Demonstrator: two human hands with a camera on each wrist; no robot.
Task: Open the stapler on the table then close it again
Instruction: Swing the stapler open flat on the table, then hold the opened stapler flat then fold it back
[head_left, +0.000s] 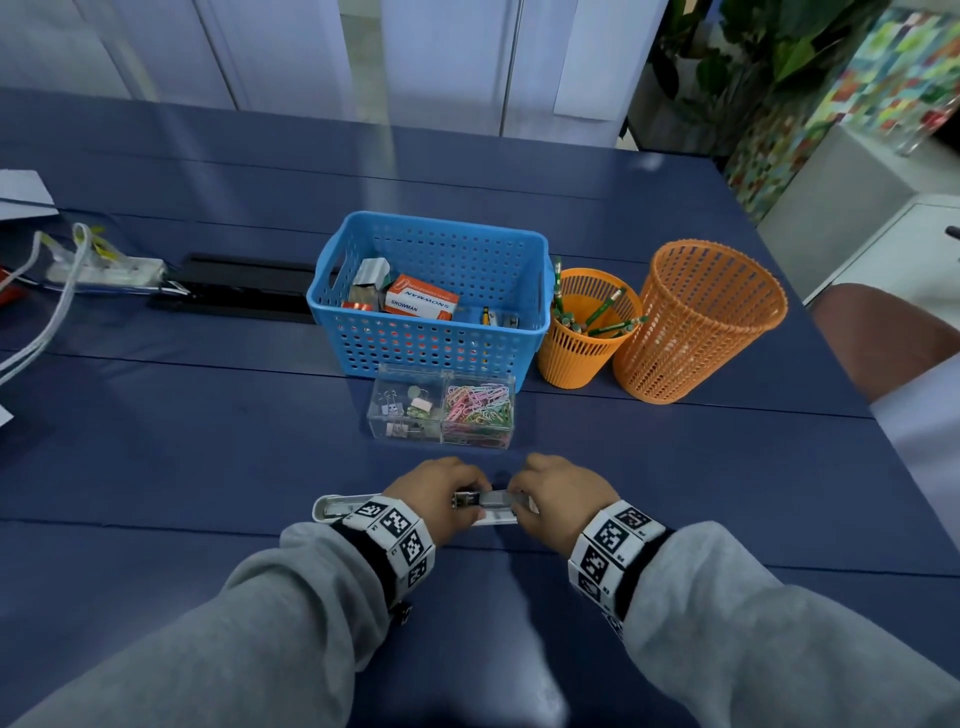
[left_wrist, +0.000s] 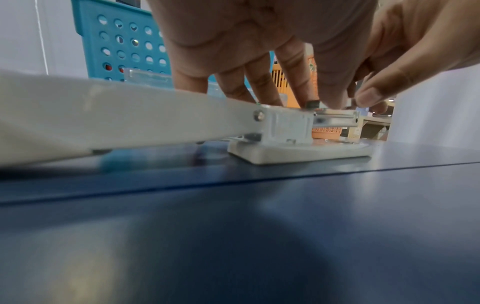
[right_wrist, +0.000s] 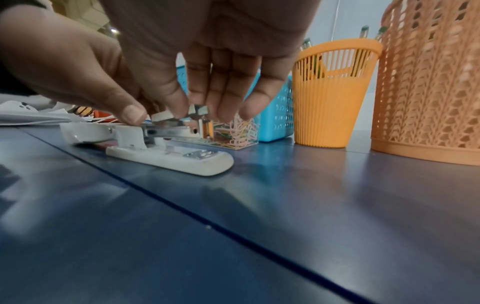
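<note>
stapler (head_left: 340, 506) middle hidden by left hand (head_left: 434, 499)

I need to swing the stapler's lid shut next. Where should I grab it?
Grip the lid at its free left end, from above with the left hand. It lies flung back flat on the table, hinged at the middle, so the far end gives the most leverage.

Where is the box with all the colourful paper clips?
In the head view, the clear paper clip box sits mid-table, just in front of the blue basket and just beyond both hands on the stapler.
</note>
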